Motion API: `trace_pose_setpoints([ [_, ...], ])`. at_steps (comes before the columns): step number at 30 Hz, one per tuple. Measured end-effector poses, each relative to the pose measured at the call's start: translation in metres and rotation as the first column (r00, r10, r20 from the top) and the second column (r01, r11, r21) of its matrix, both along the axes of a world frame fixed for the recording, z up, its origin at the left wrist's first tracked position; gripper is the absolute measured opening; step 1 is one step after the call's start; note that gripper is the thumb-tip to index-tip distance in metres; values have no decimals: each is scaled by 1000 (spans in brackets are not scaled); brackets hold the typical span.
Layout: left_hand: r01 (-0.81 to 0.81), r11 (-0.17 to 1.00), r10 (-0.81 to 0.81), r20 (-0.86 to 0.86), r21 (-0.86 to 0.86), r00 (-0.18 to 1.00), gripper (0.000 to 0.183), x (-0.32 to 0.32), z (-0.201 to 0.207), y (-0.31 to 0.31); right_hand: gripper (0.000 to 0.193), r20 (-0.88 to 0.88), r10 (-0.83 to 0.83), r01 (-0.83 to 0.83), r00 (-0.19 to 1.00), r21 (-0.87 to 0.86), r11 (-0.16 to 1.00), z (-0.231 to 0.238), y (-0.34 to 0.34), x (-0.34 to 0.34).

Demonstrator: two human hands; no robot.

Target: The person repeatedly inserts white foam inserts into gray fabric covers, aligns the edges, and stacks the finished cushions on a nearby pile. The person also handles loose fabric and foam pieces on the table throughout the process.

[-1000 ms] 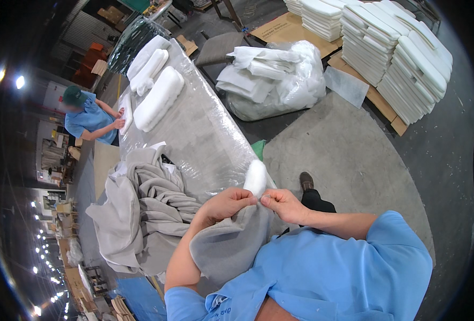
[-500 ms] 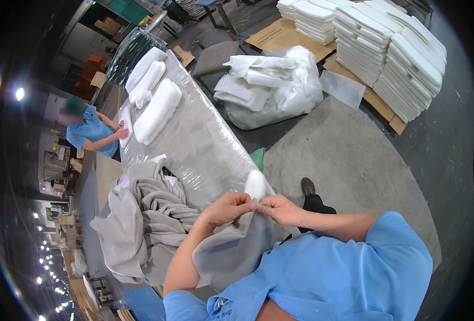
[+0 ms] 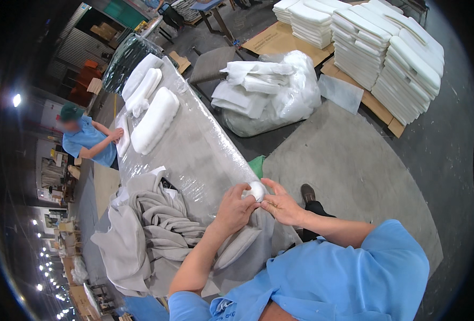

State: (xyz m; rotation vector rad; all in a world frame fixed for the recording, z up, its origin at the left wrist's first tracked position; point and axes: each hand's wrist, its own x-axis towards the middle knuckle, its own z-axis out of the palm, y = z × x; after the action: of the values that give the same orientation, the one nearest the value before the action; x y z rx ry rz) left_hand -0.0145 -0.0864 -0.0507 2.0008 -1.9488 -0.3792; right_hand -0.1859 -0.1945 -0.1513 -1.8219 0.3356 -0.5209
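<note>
A white padded cushion pokes its rounded end out of a grey fabric cover near the table's front right edge. On the left of that end, my left hand is closed, fingers curled round the padding and thumb at the rim of the cover. From the right, my right hand pinches the cover's rim, its upper fingers arched beside the padding. Both thumbs nearly meet just below the white end. Most of the cushion is hidden inside the cover.
A heap of grey covers lies left on the plastic-wrapped table. White cushions rest farther along it, where a co-worker handles another. Beyond the table are a bag of white padding, a chair and stacked white pads.
My fingers have spread up round the white end from a tight pinch below it. Less padding shows above my hands. The grey cover has shifted and folded below them.
</note>
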Motion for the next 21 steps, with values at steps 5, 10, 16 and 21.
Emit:
trace_pose_setpoints([
  [5, -2, 1000, 0, -238, -9, 971, 14, 24, -19, -6, 29, 25, 170, -172, 985, 166, 971, -7, -16, 19],
  [10, -62, 993, 97, -366, 104, 926, 14, 36, -30, -15, 28, 1, 114, -112, 993, 207, 972, -13, -21, 32],
  [16, -140, 983, 170, -287, 120, 943, 25, 50, -59, -32, 28, -73, -71, 97, 995, 449, 888, -33, -19, 54],
  [21, -209, 921, 359, -508, 330, 783, 30, 60, -92, -49, 30, -55, -192, 183, 980, 636, 750, -58, -23, 64],
])
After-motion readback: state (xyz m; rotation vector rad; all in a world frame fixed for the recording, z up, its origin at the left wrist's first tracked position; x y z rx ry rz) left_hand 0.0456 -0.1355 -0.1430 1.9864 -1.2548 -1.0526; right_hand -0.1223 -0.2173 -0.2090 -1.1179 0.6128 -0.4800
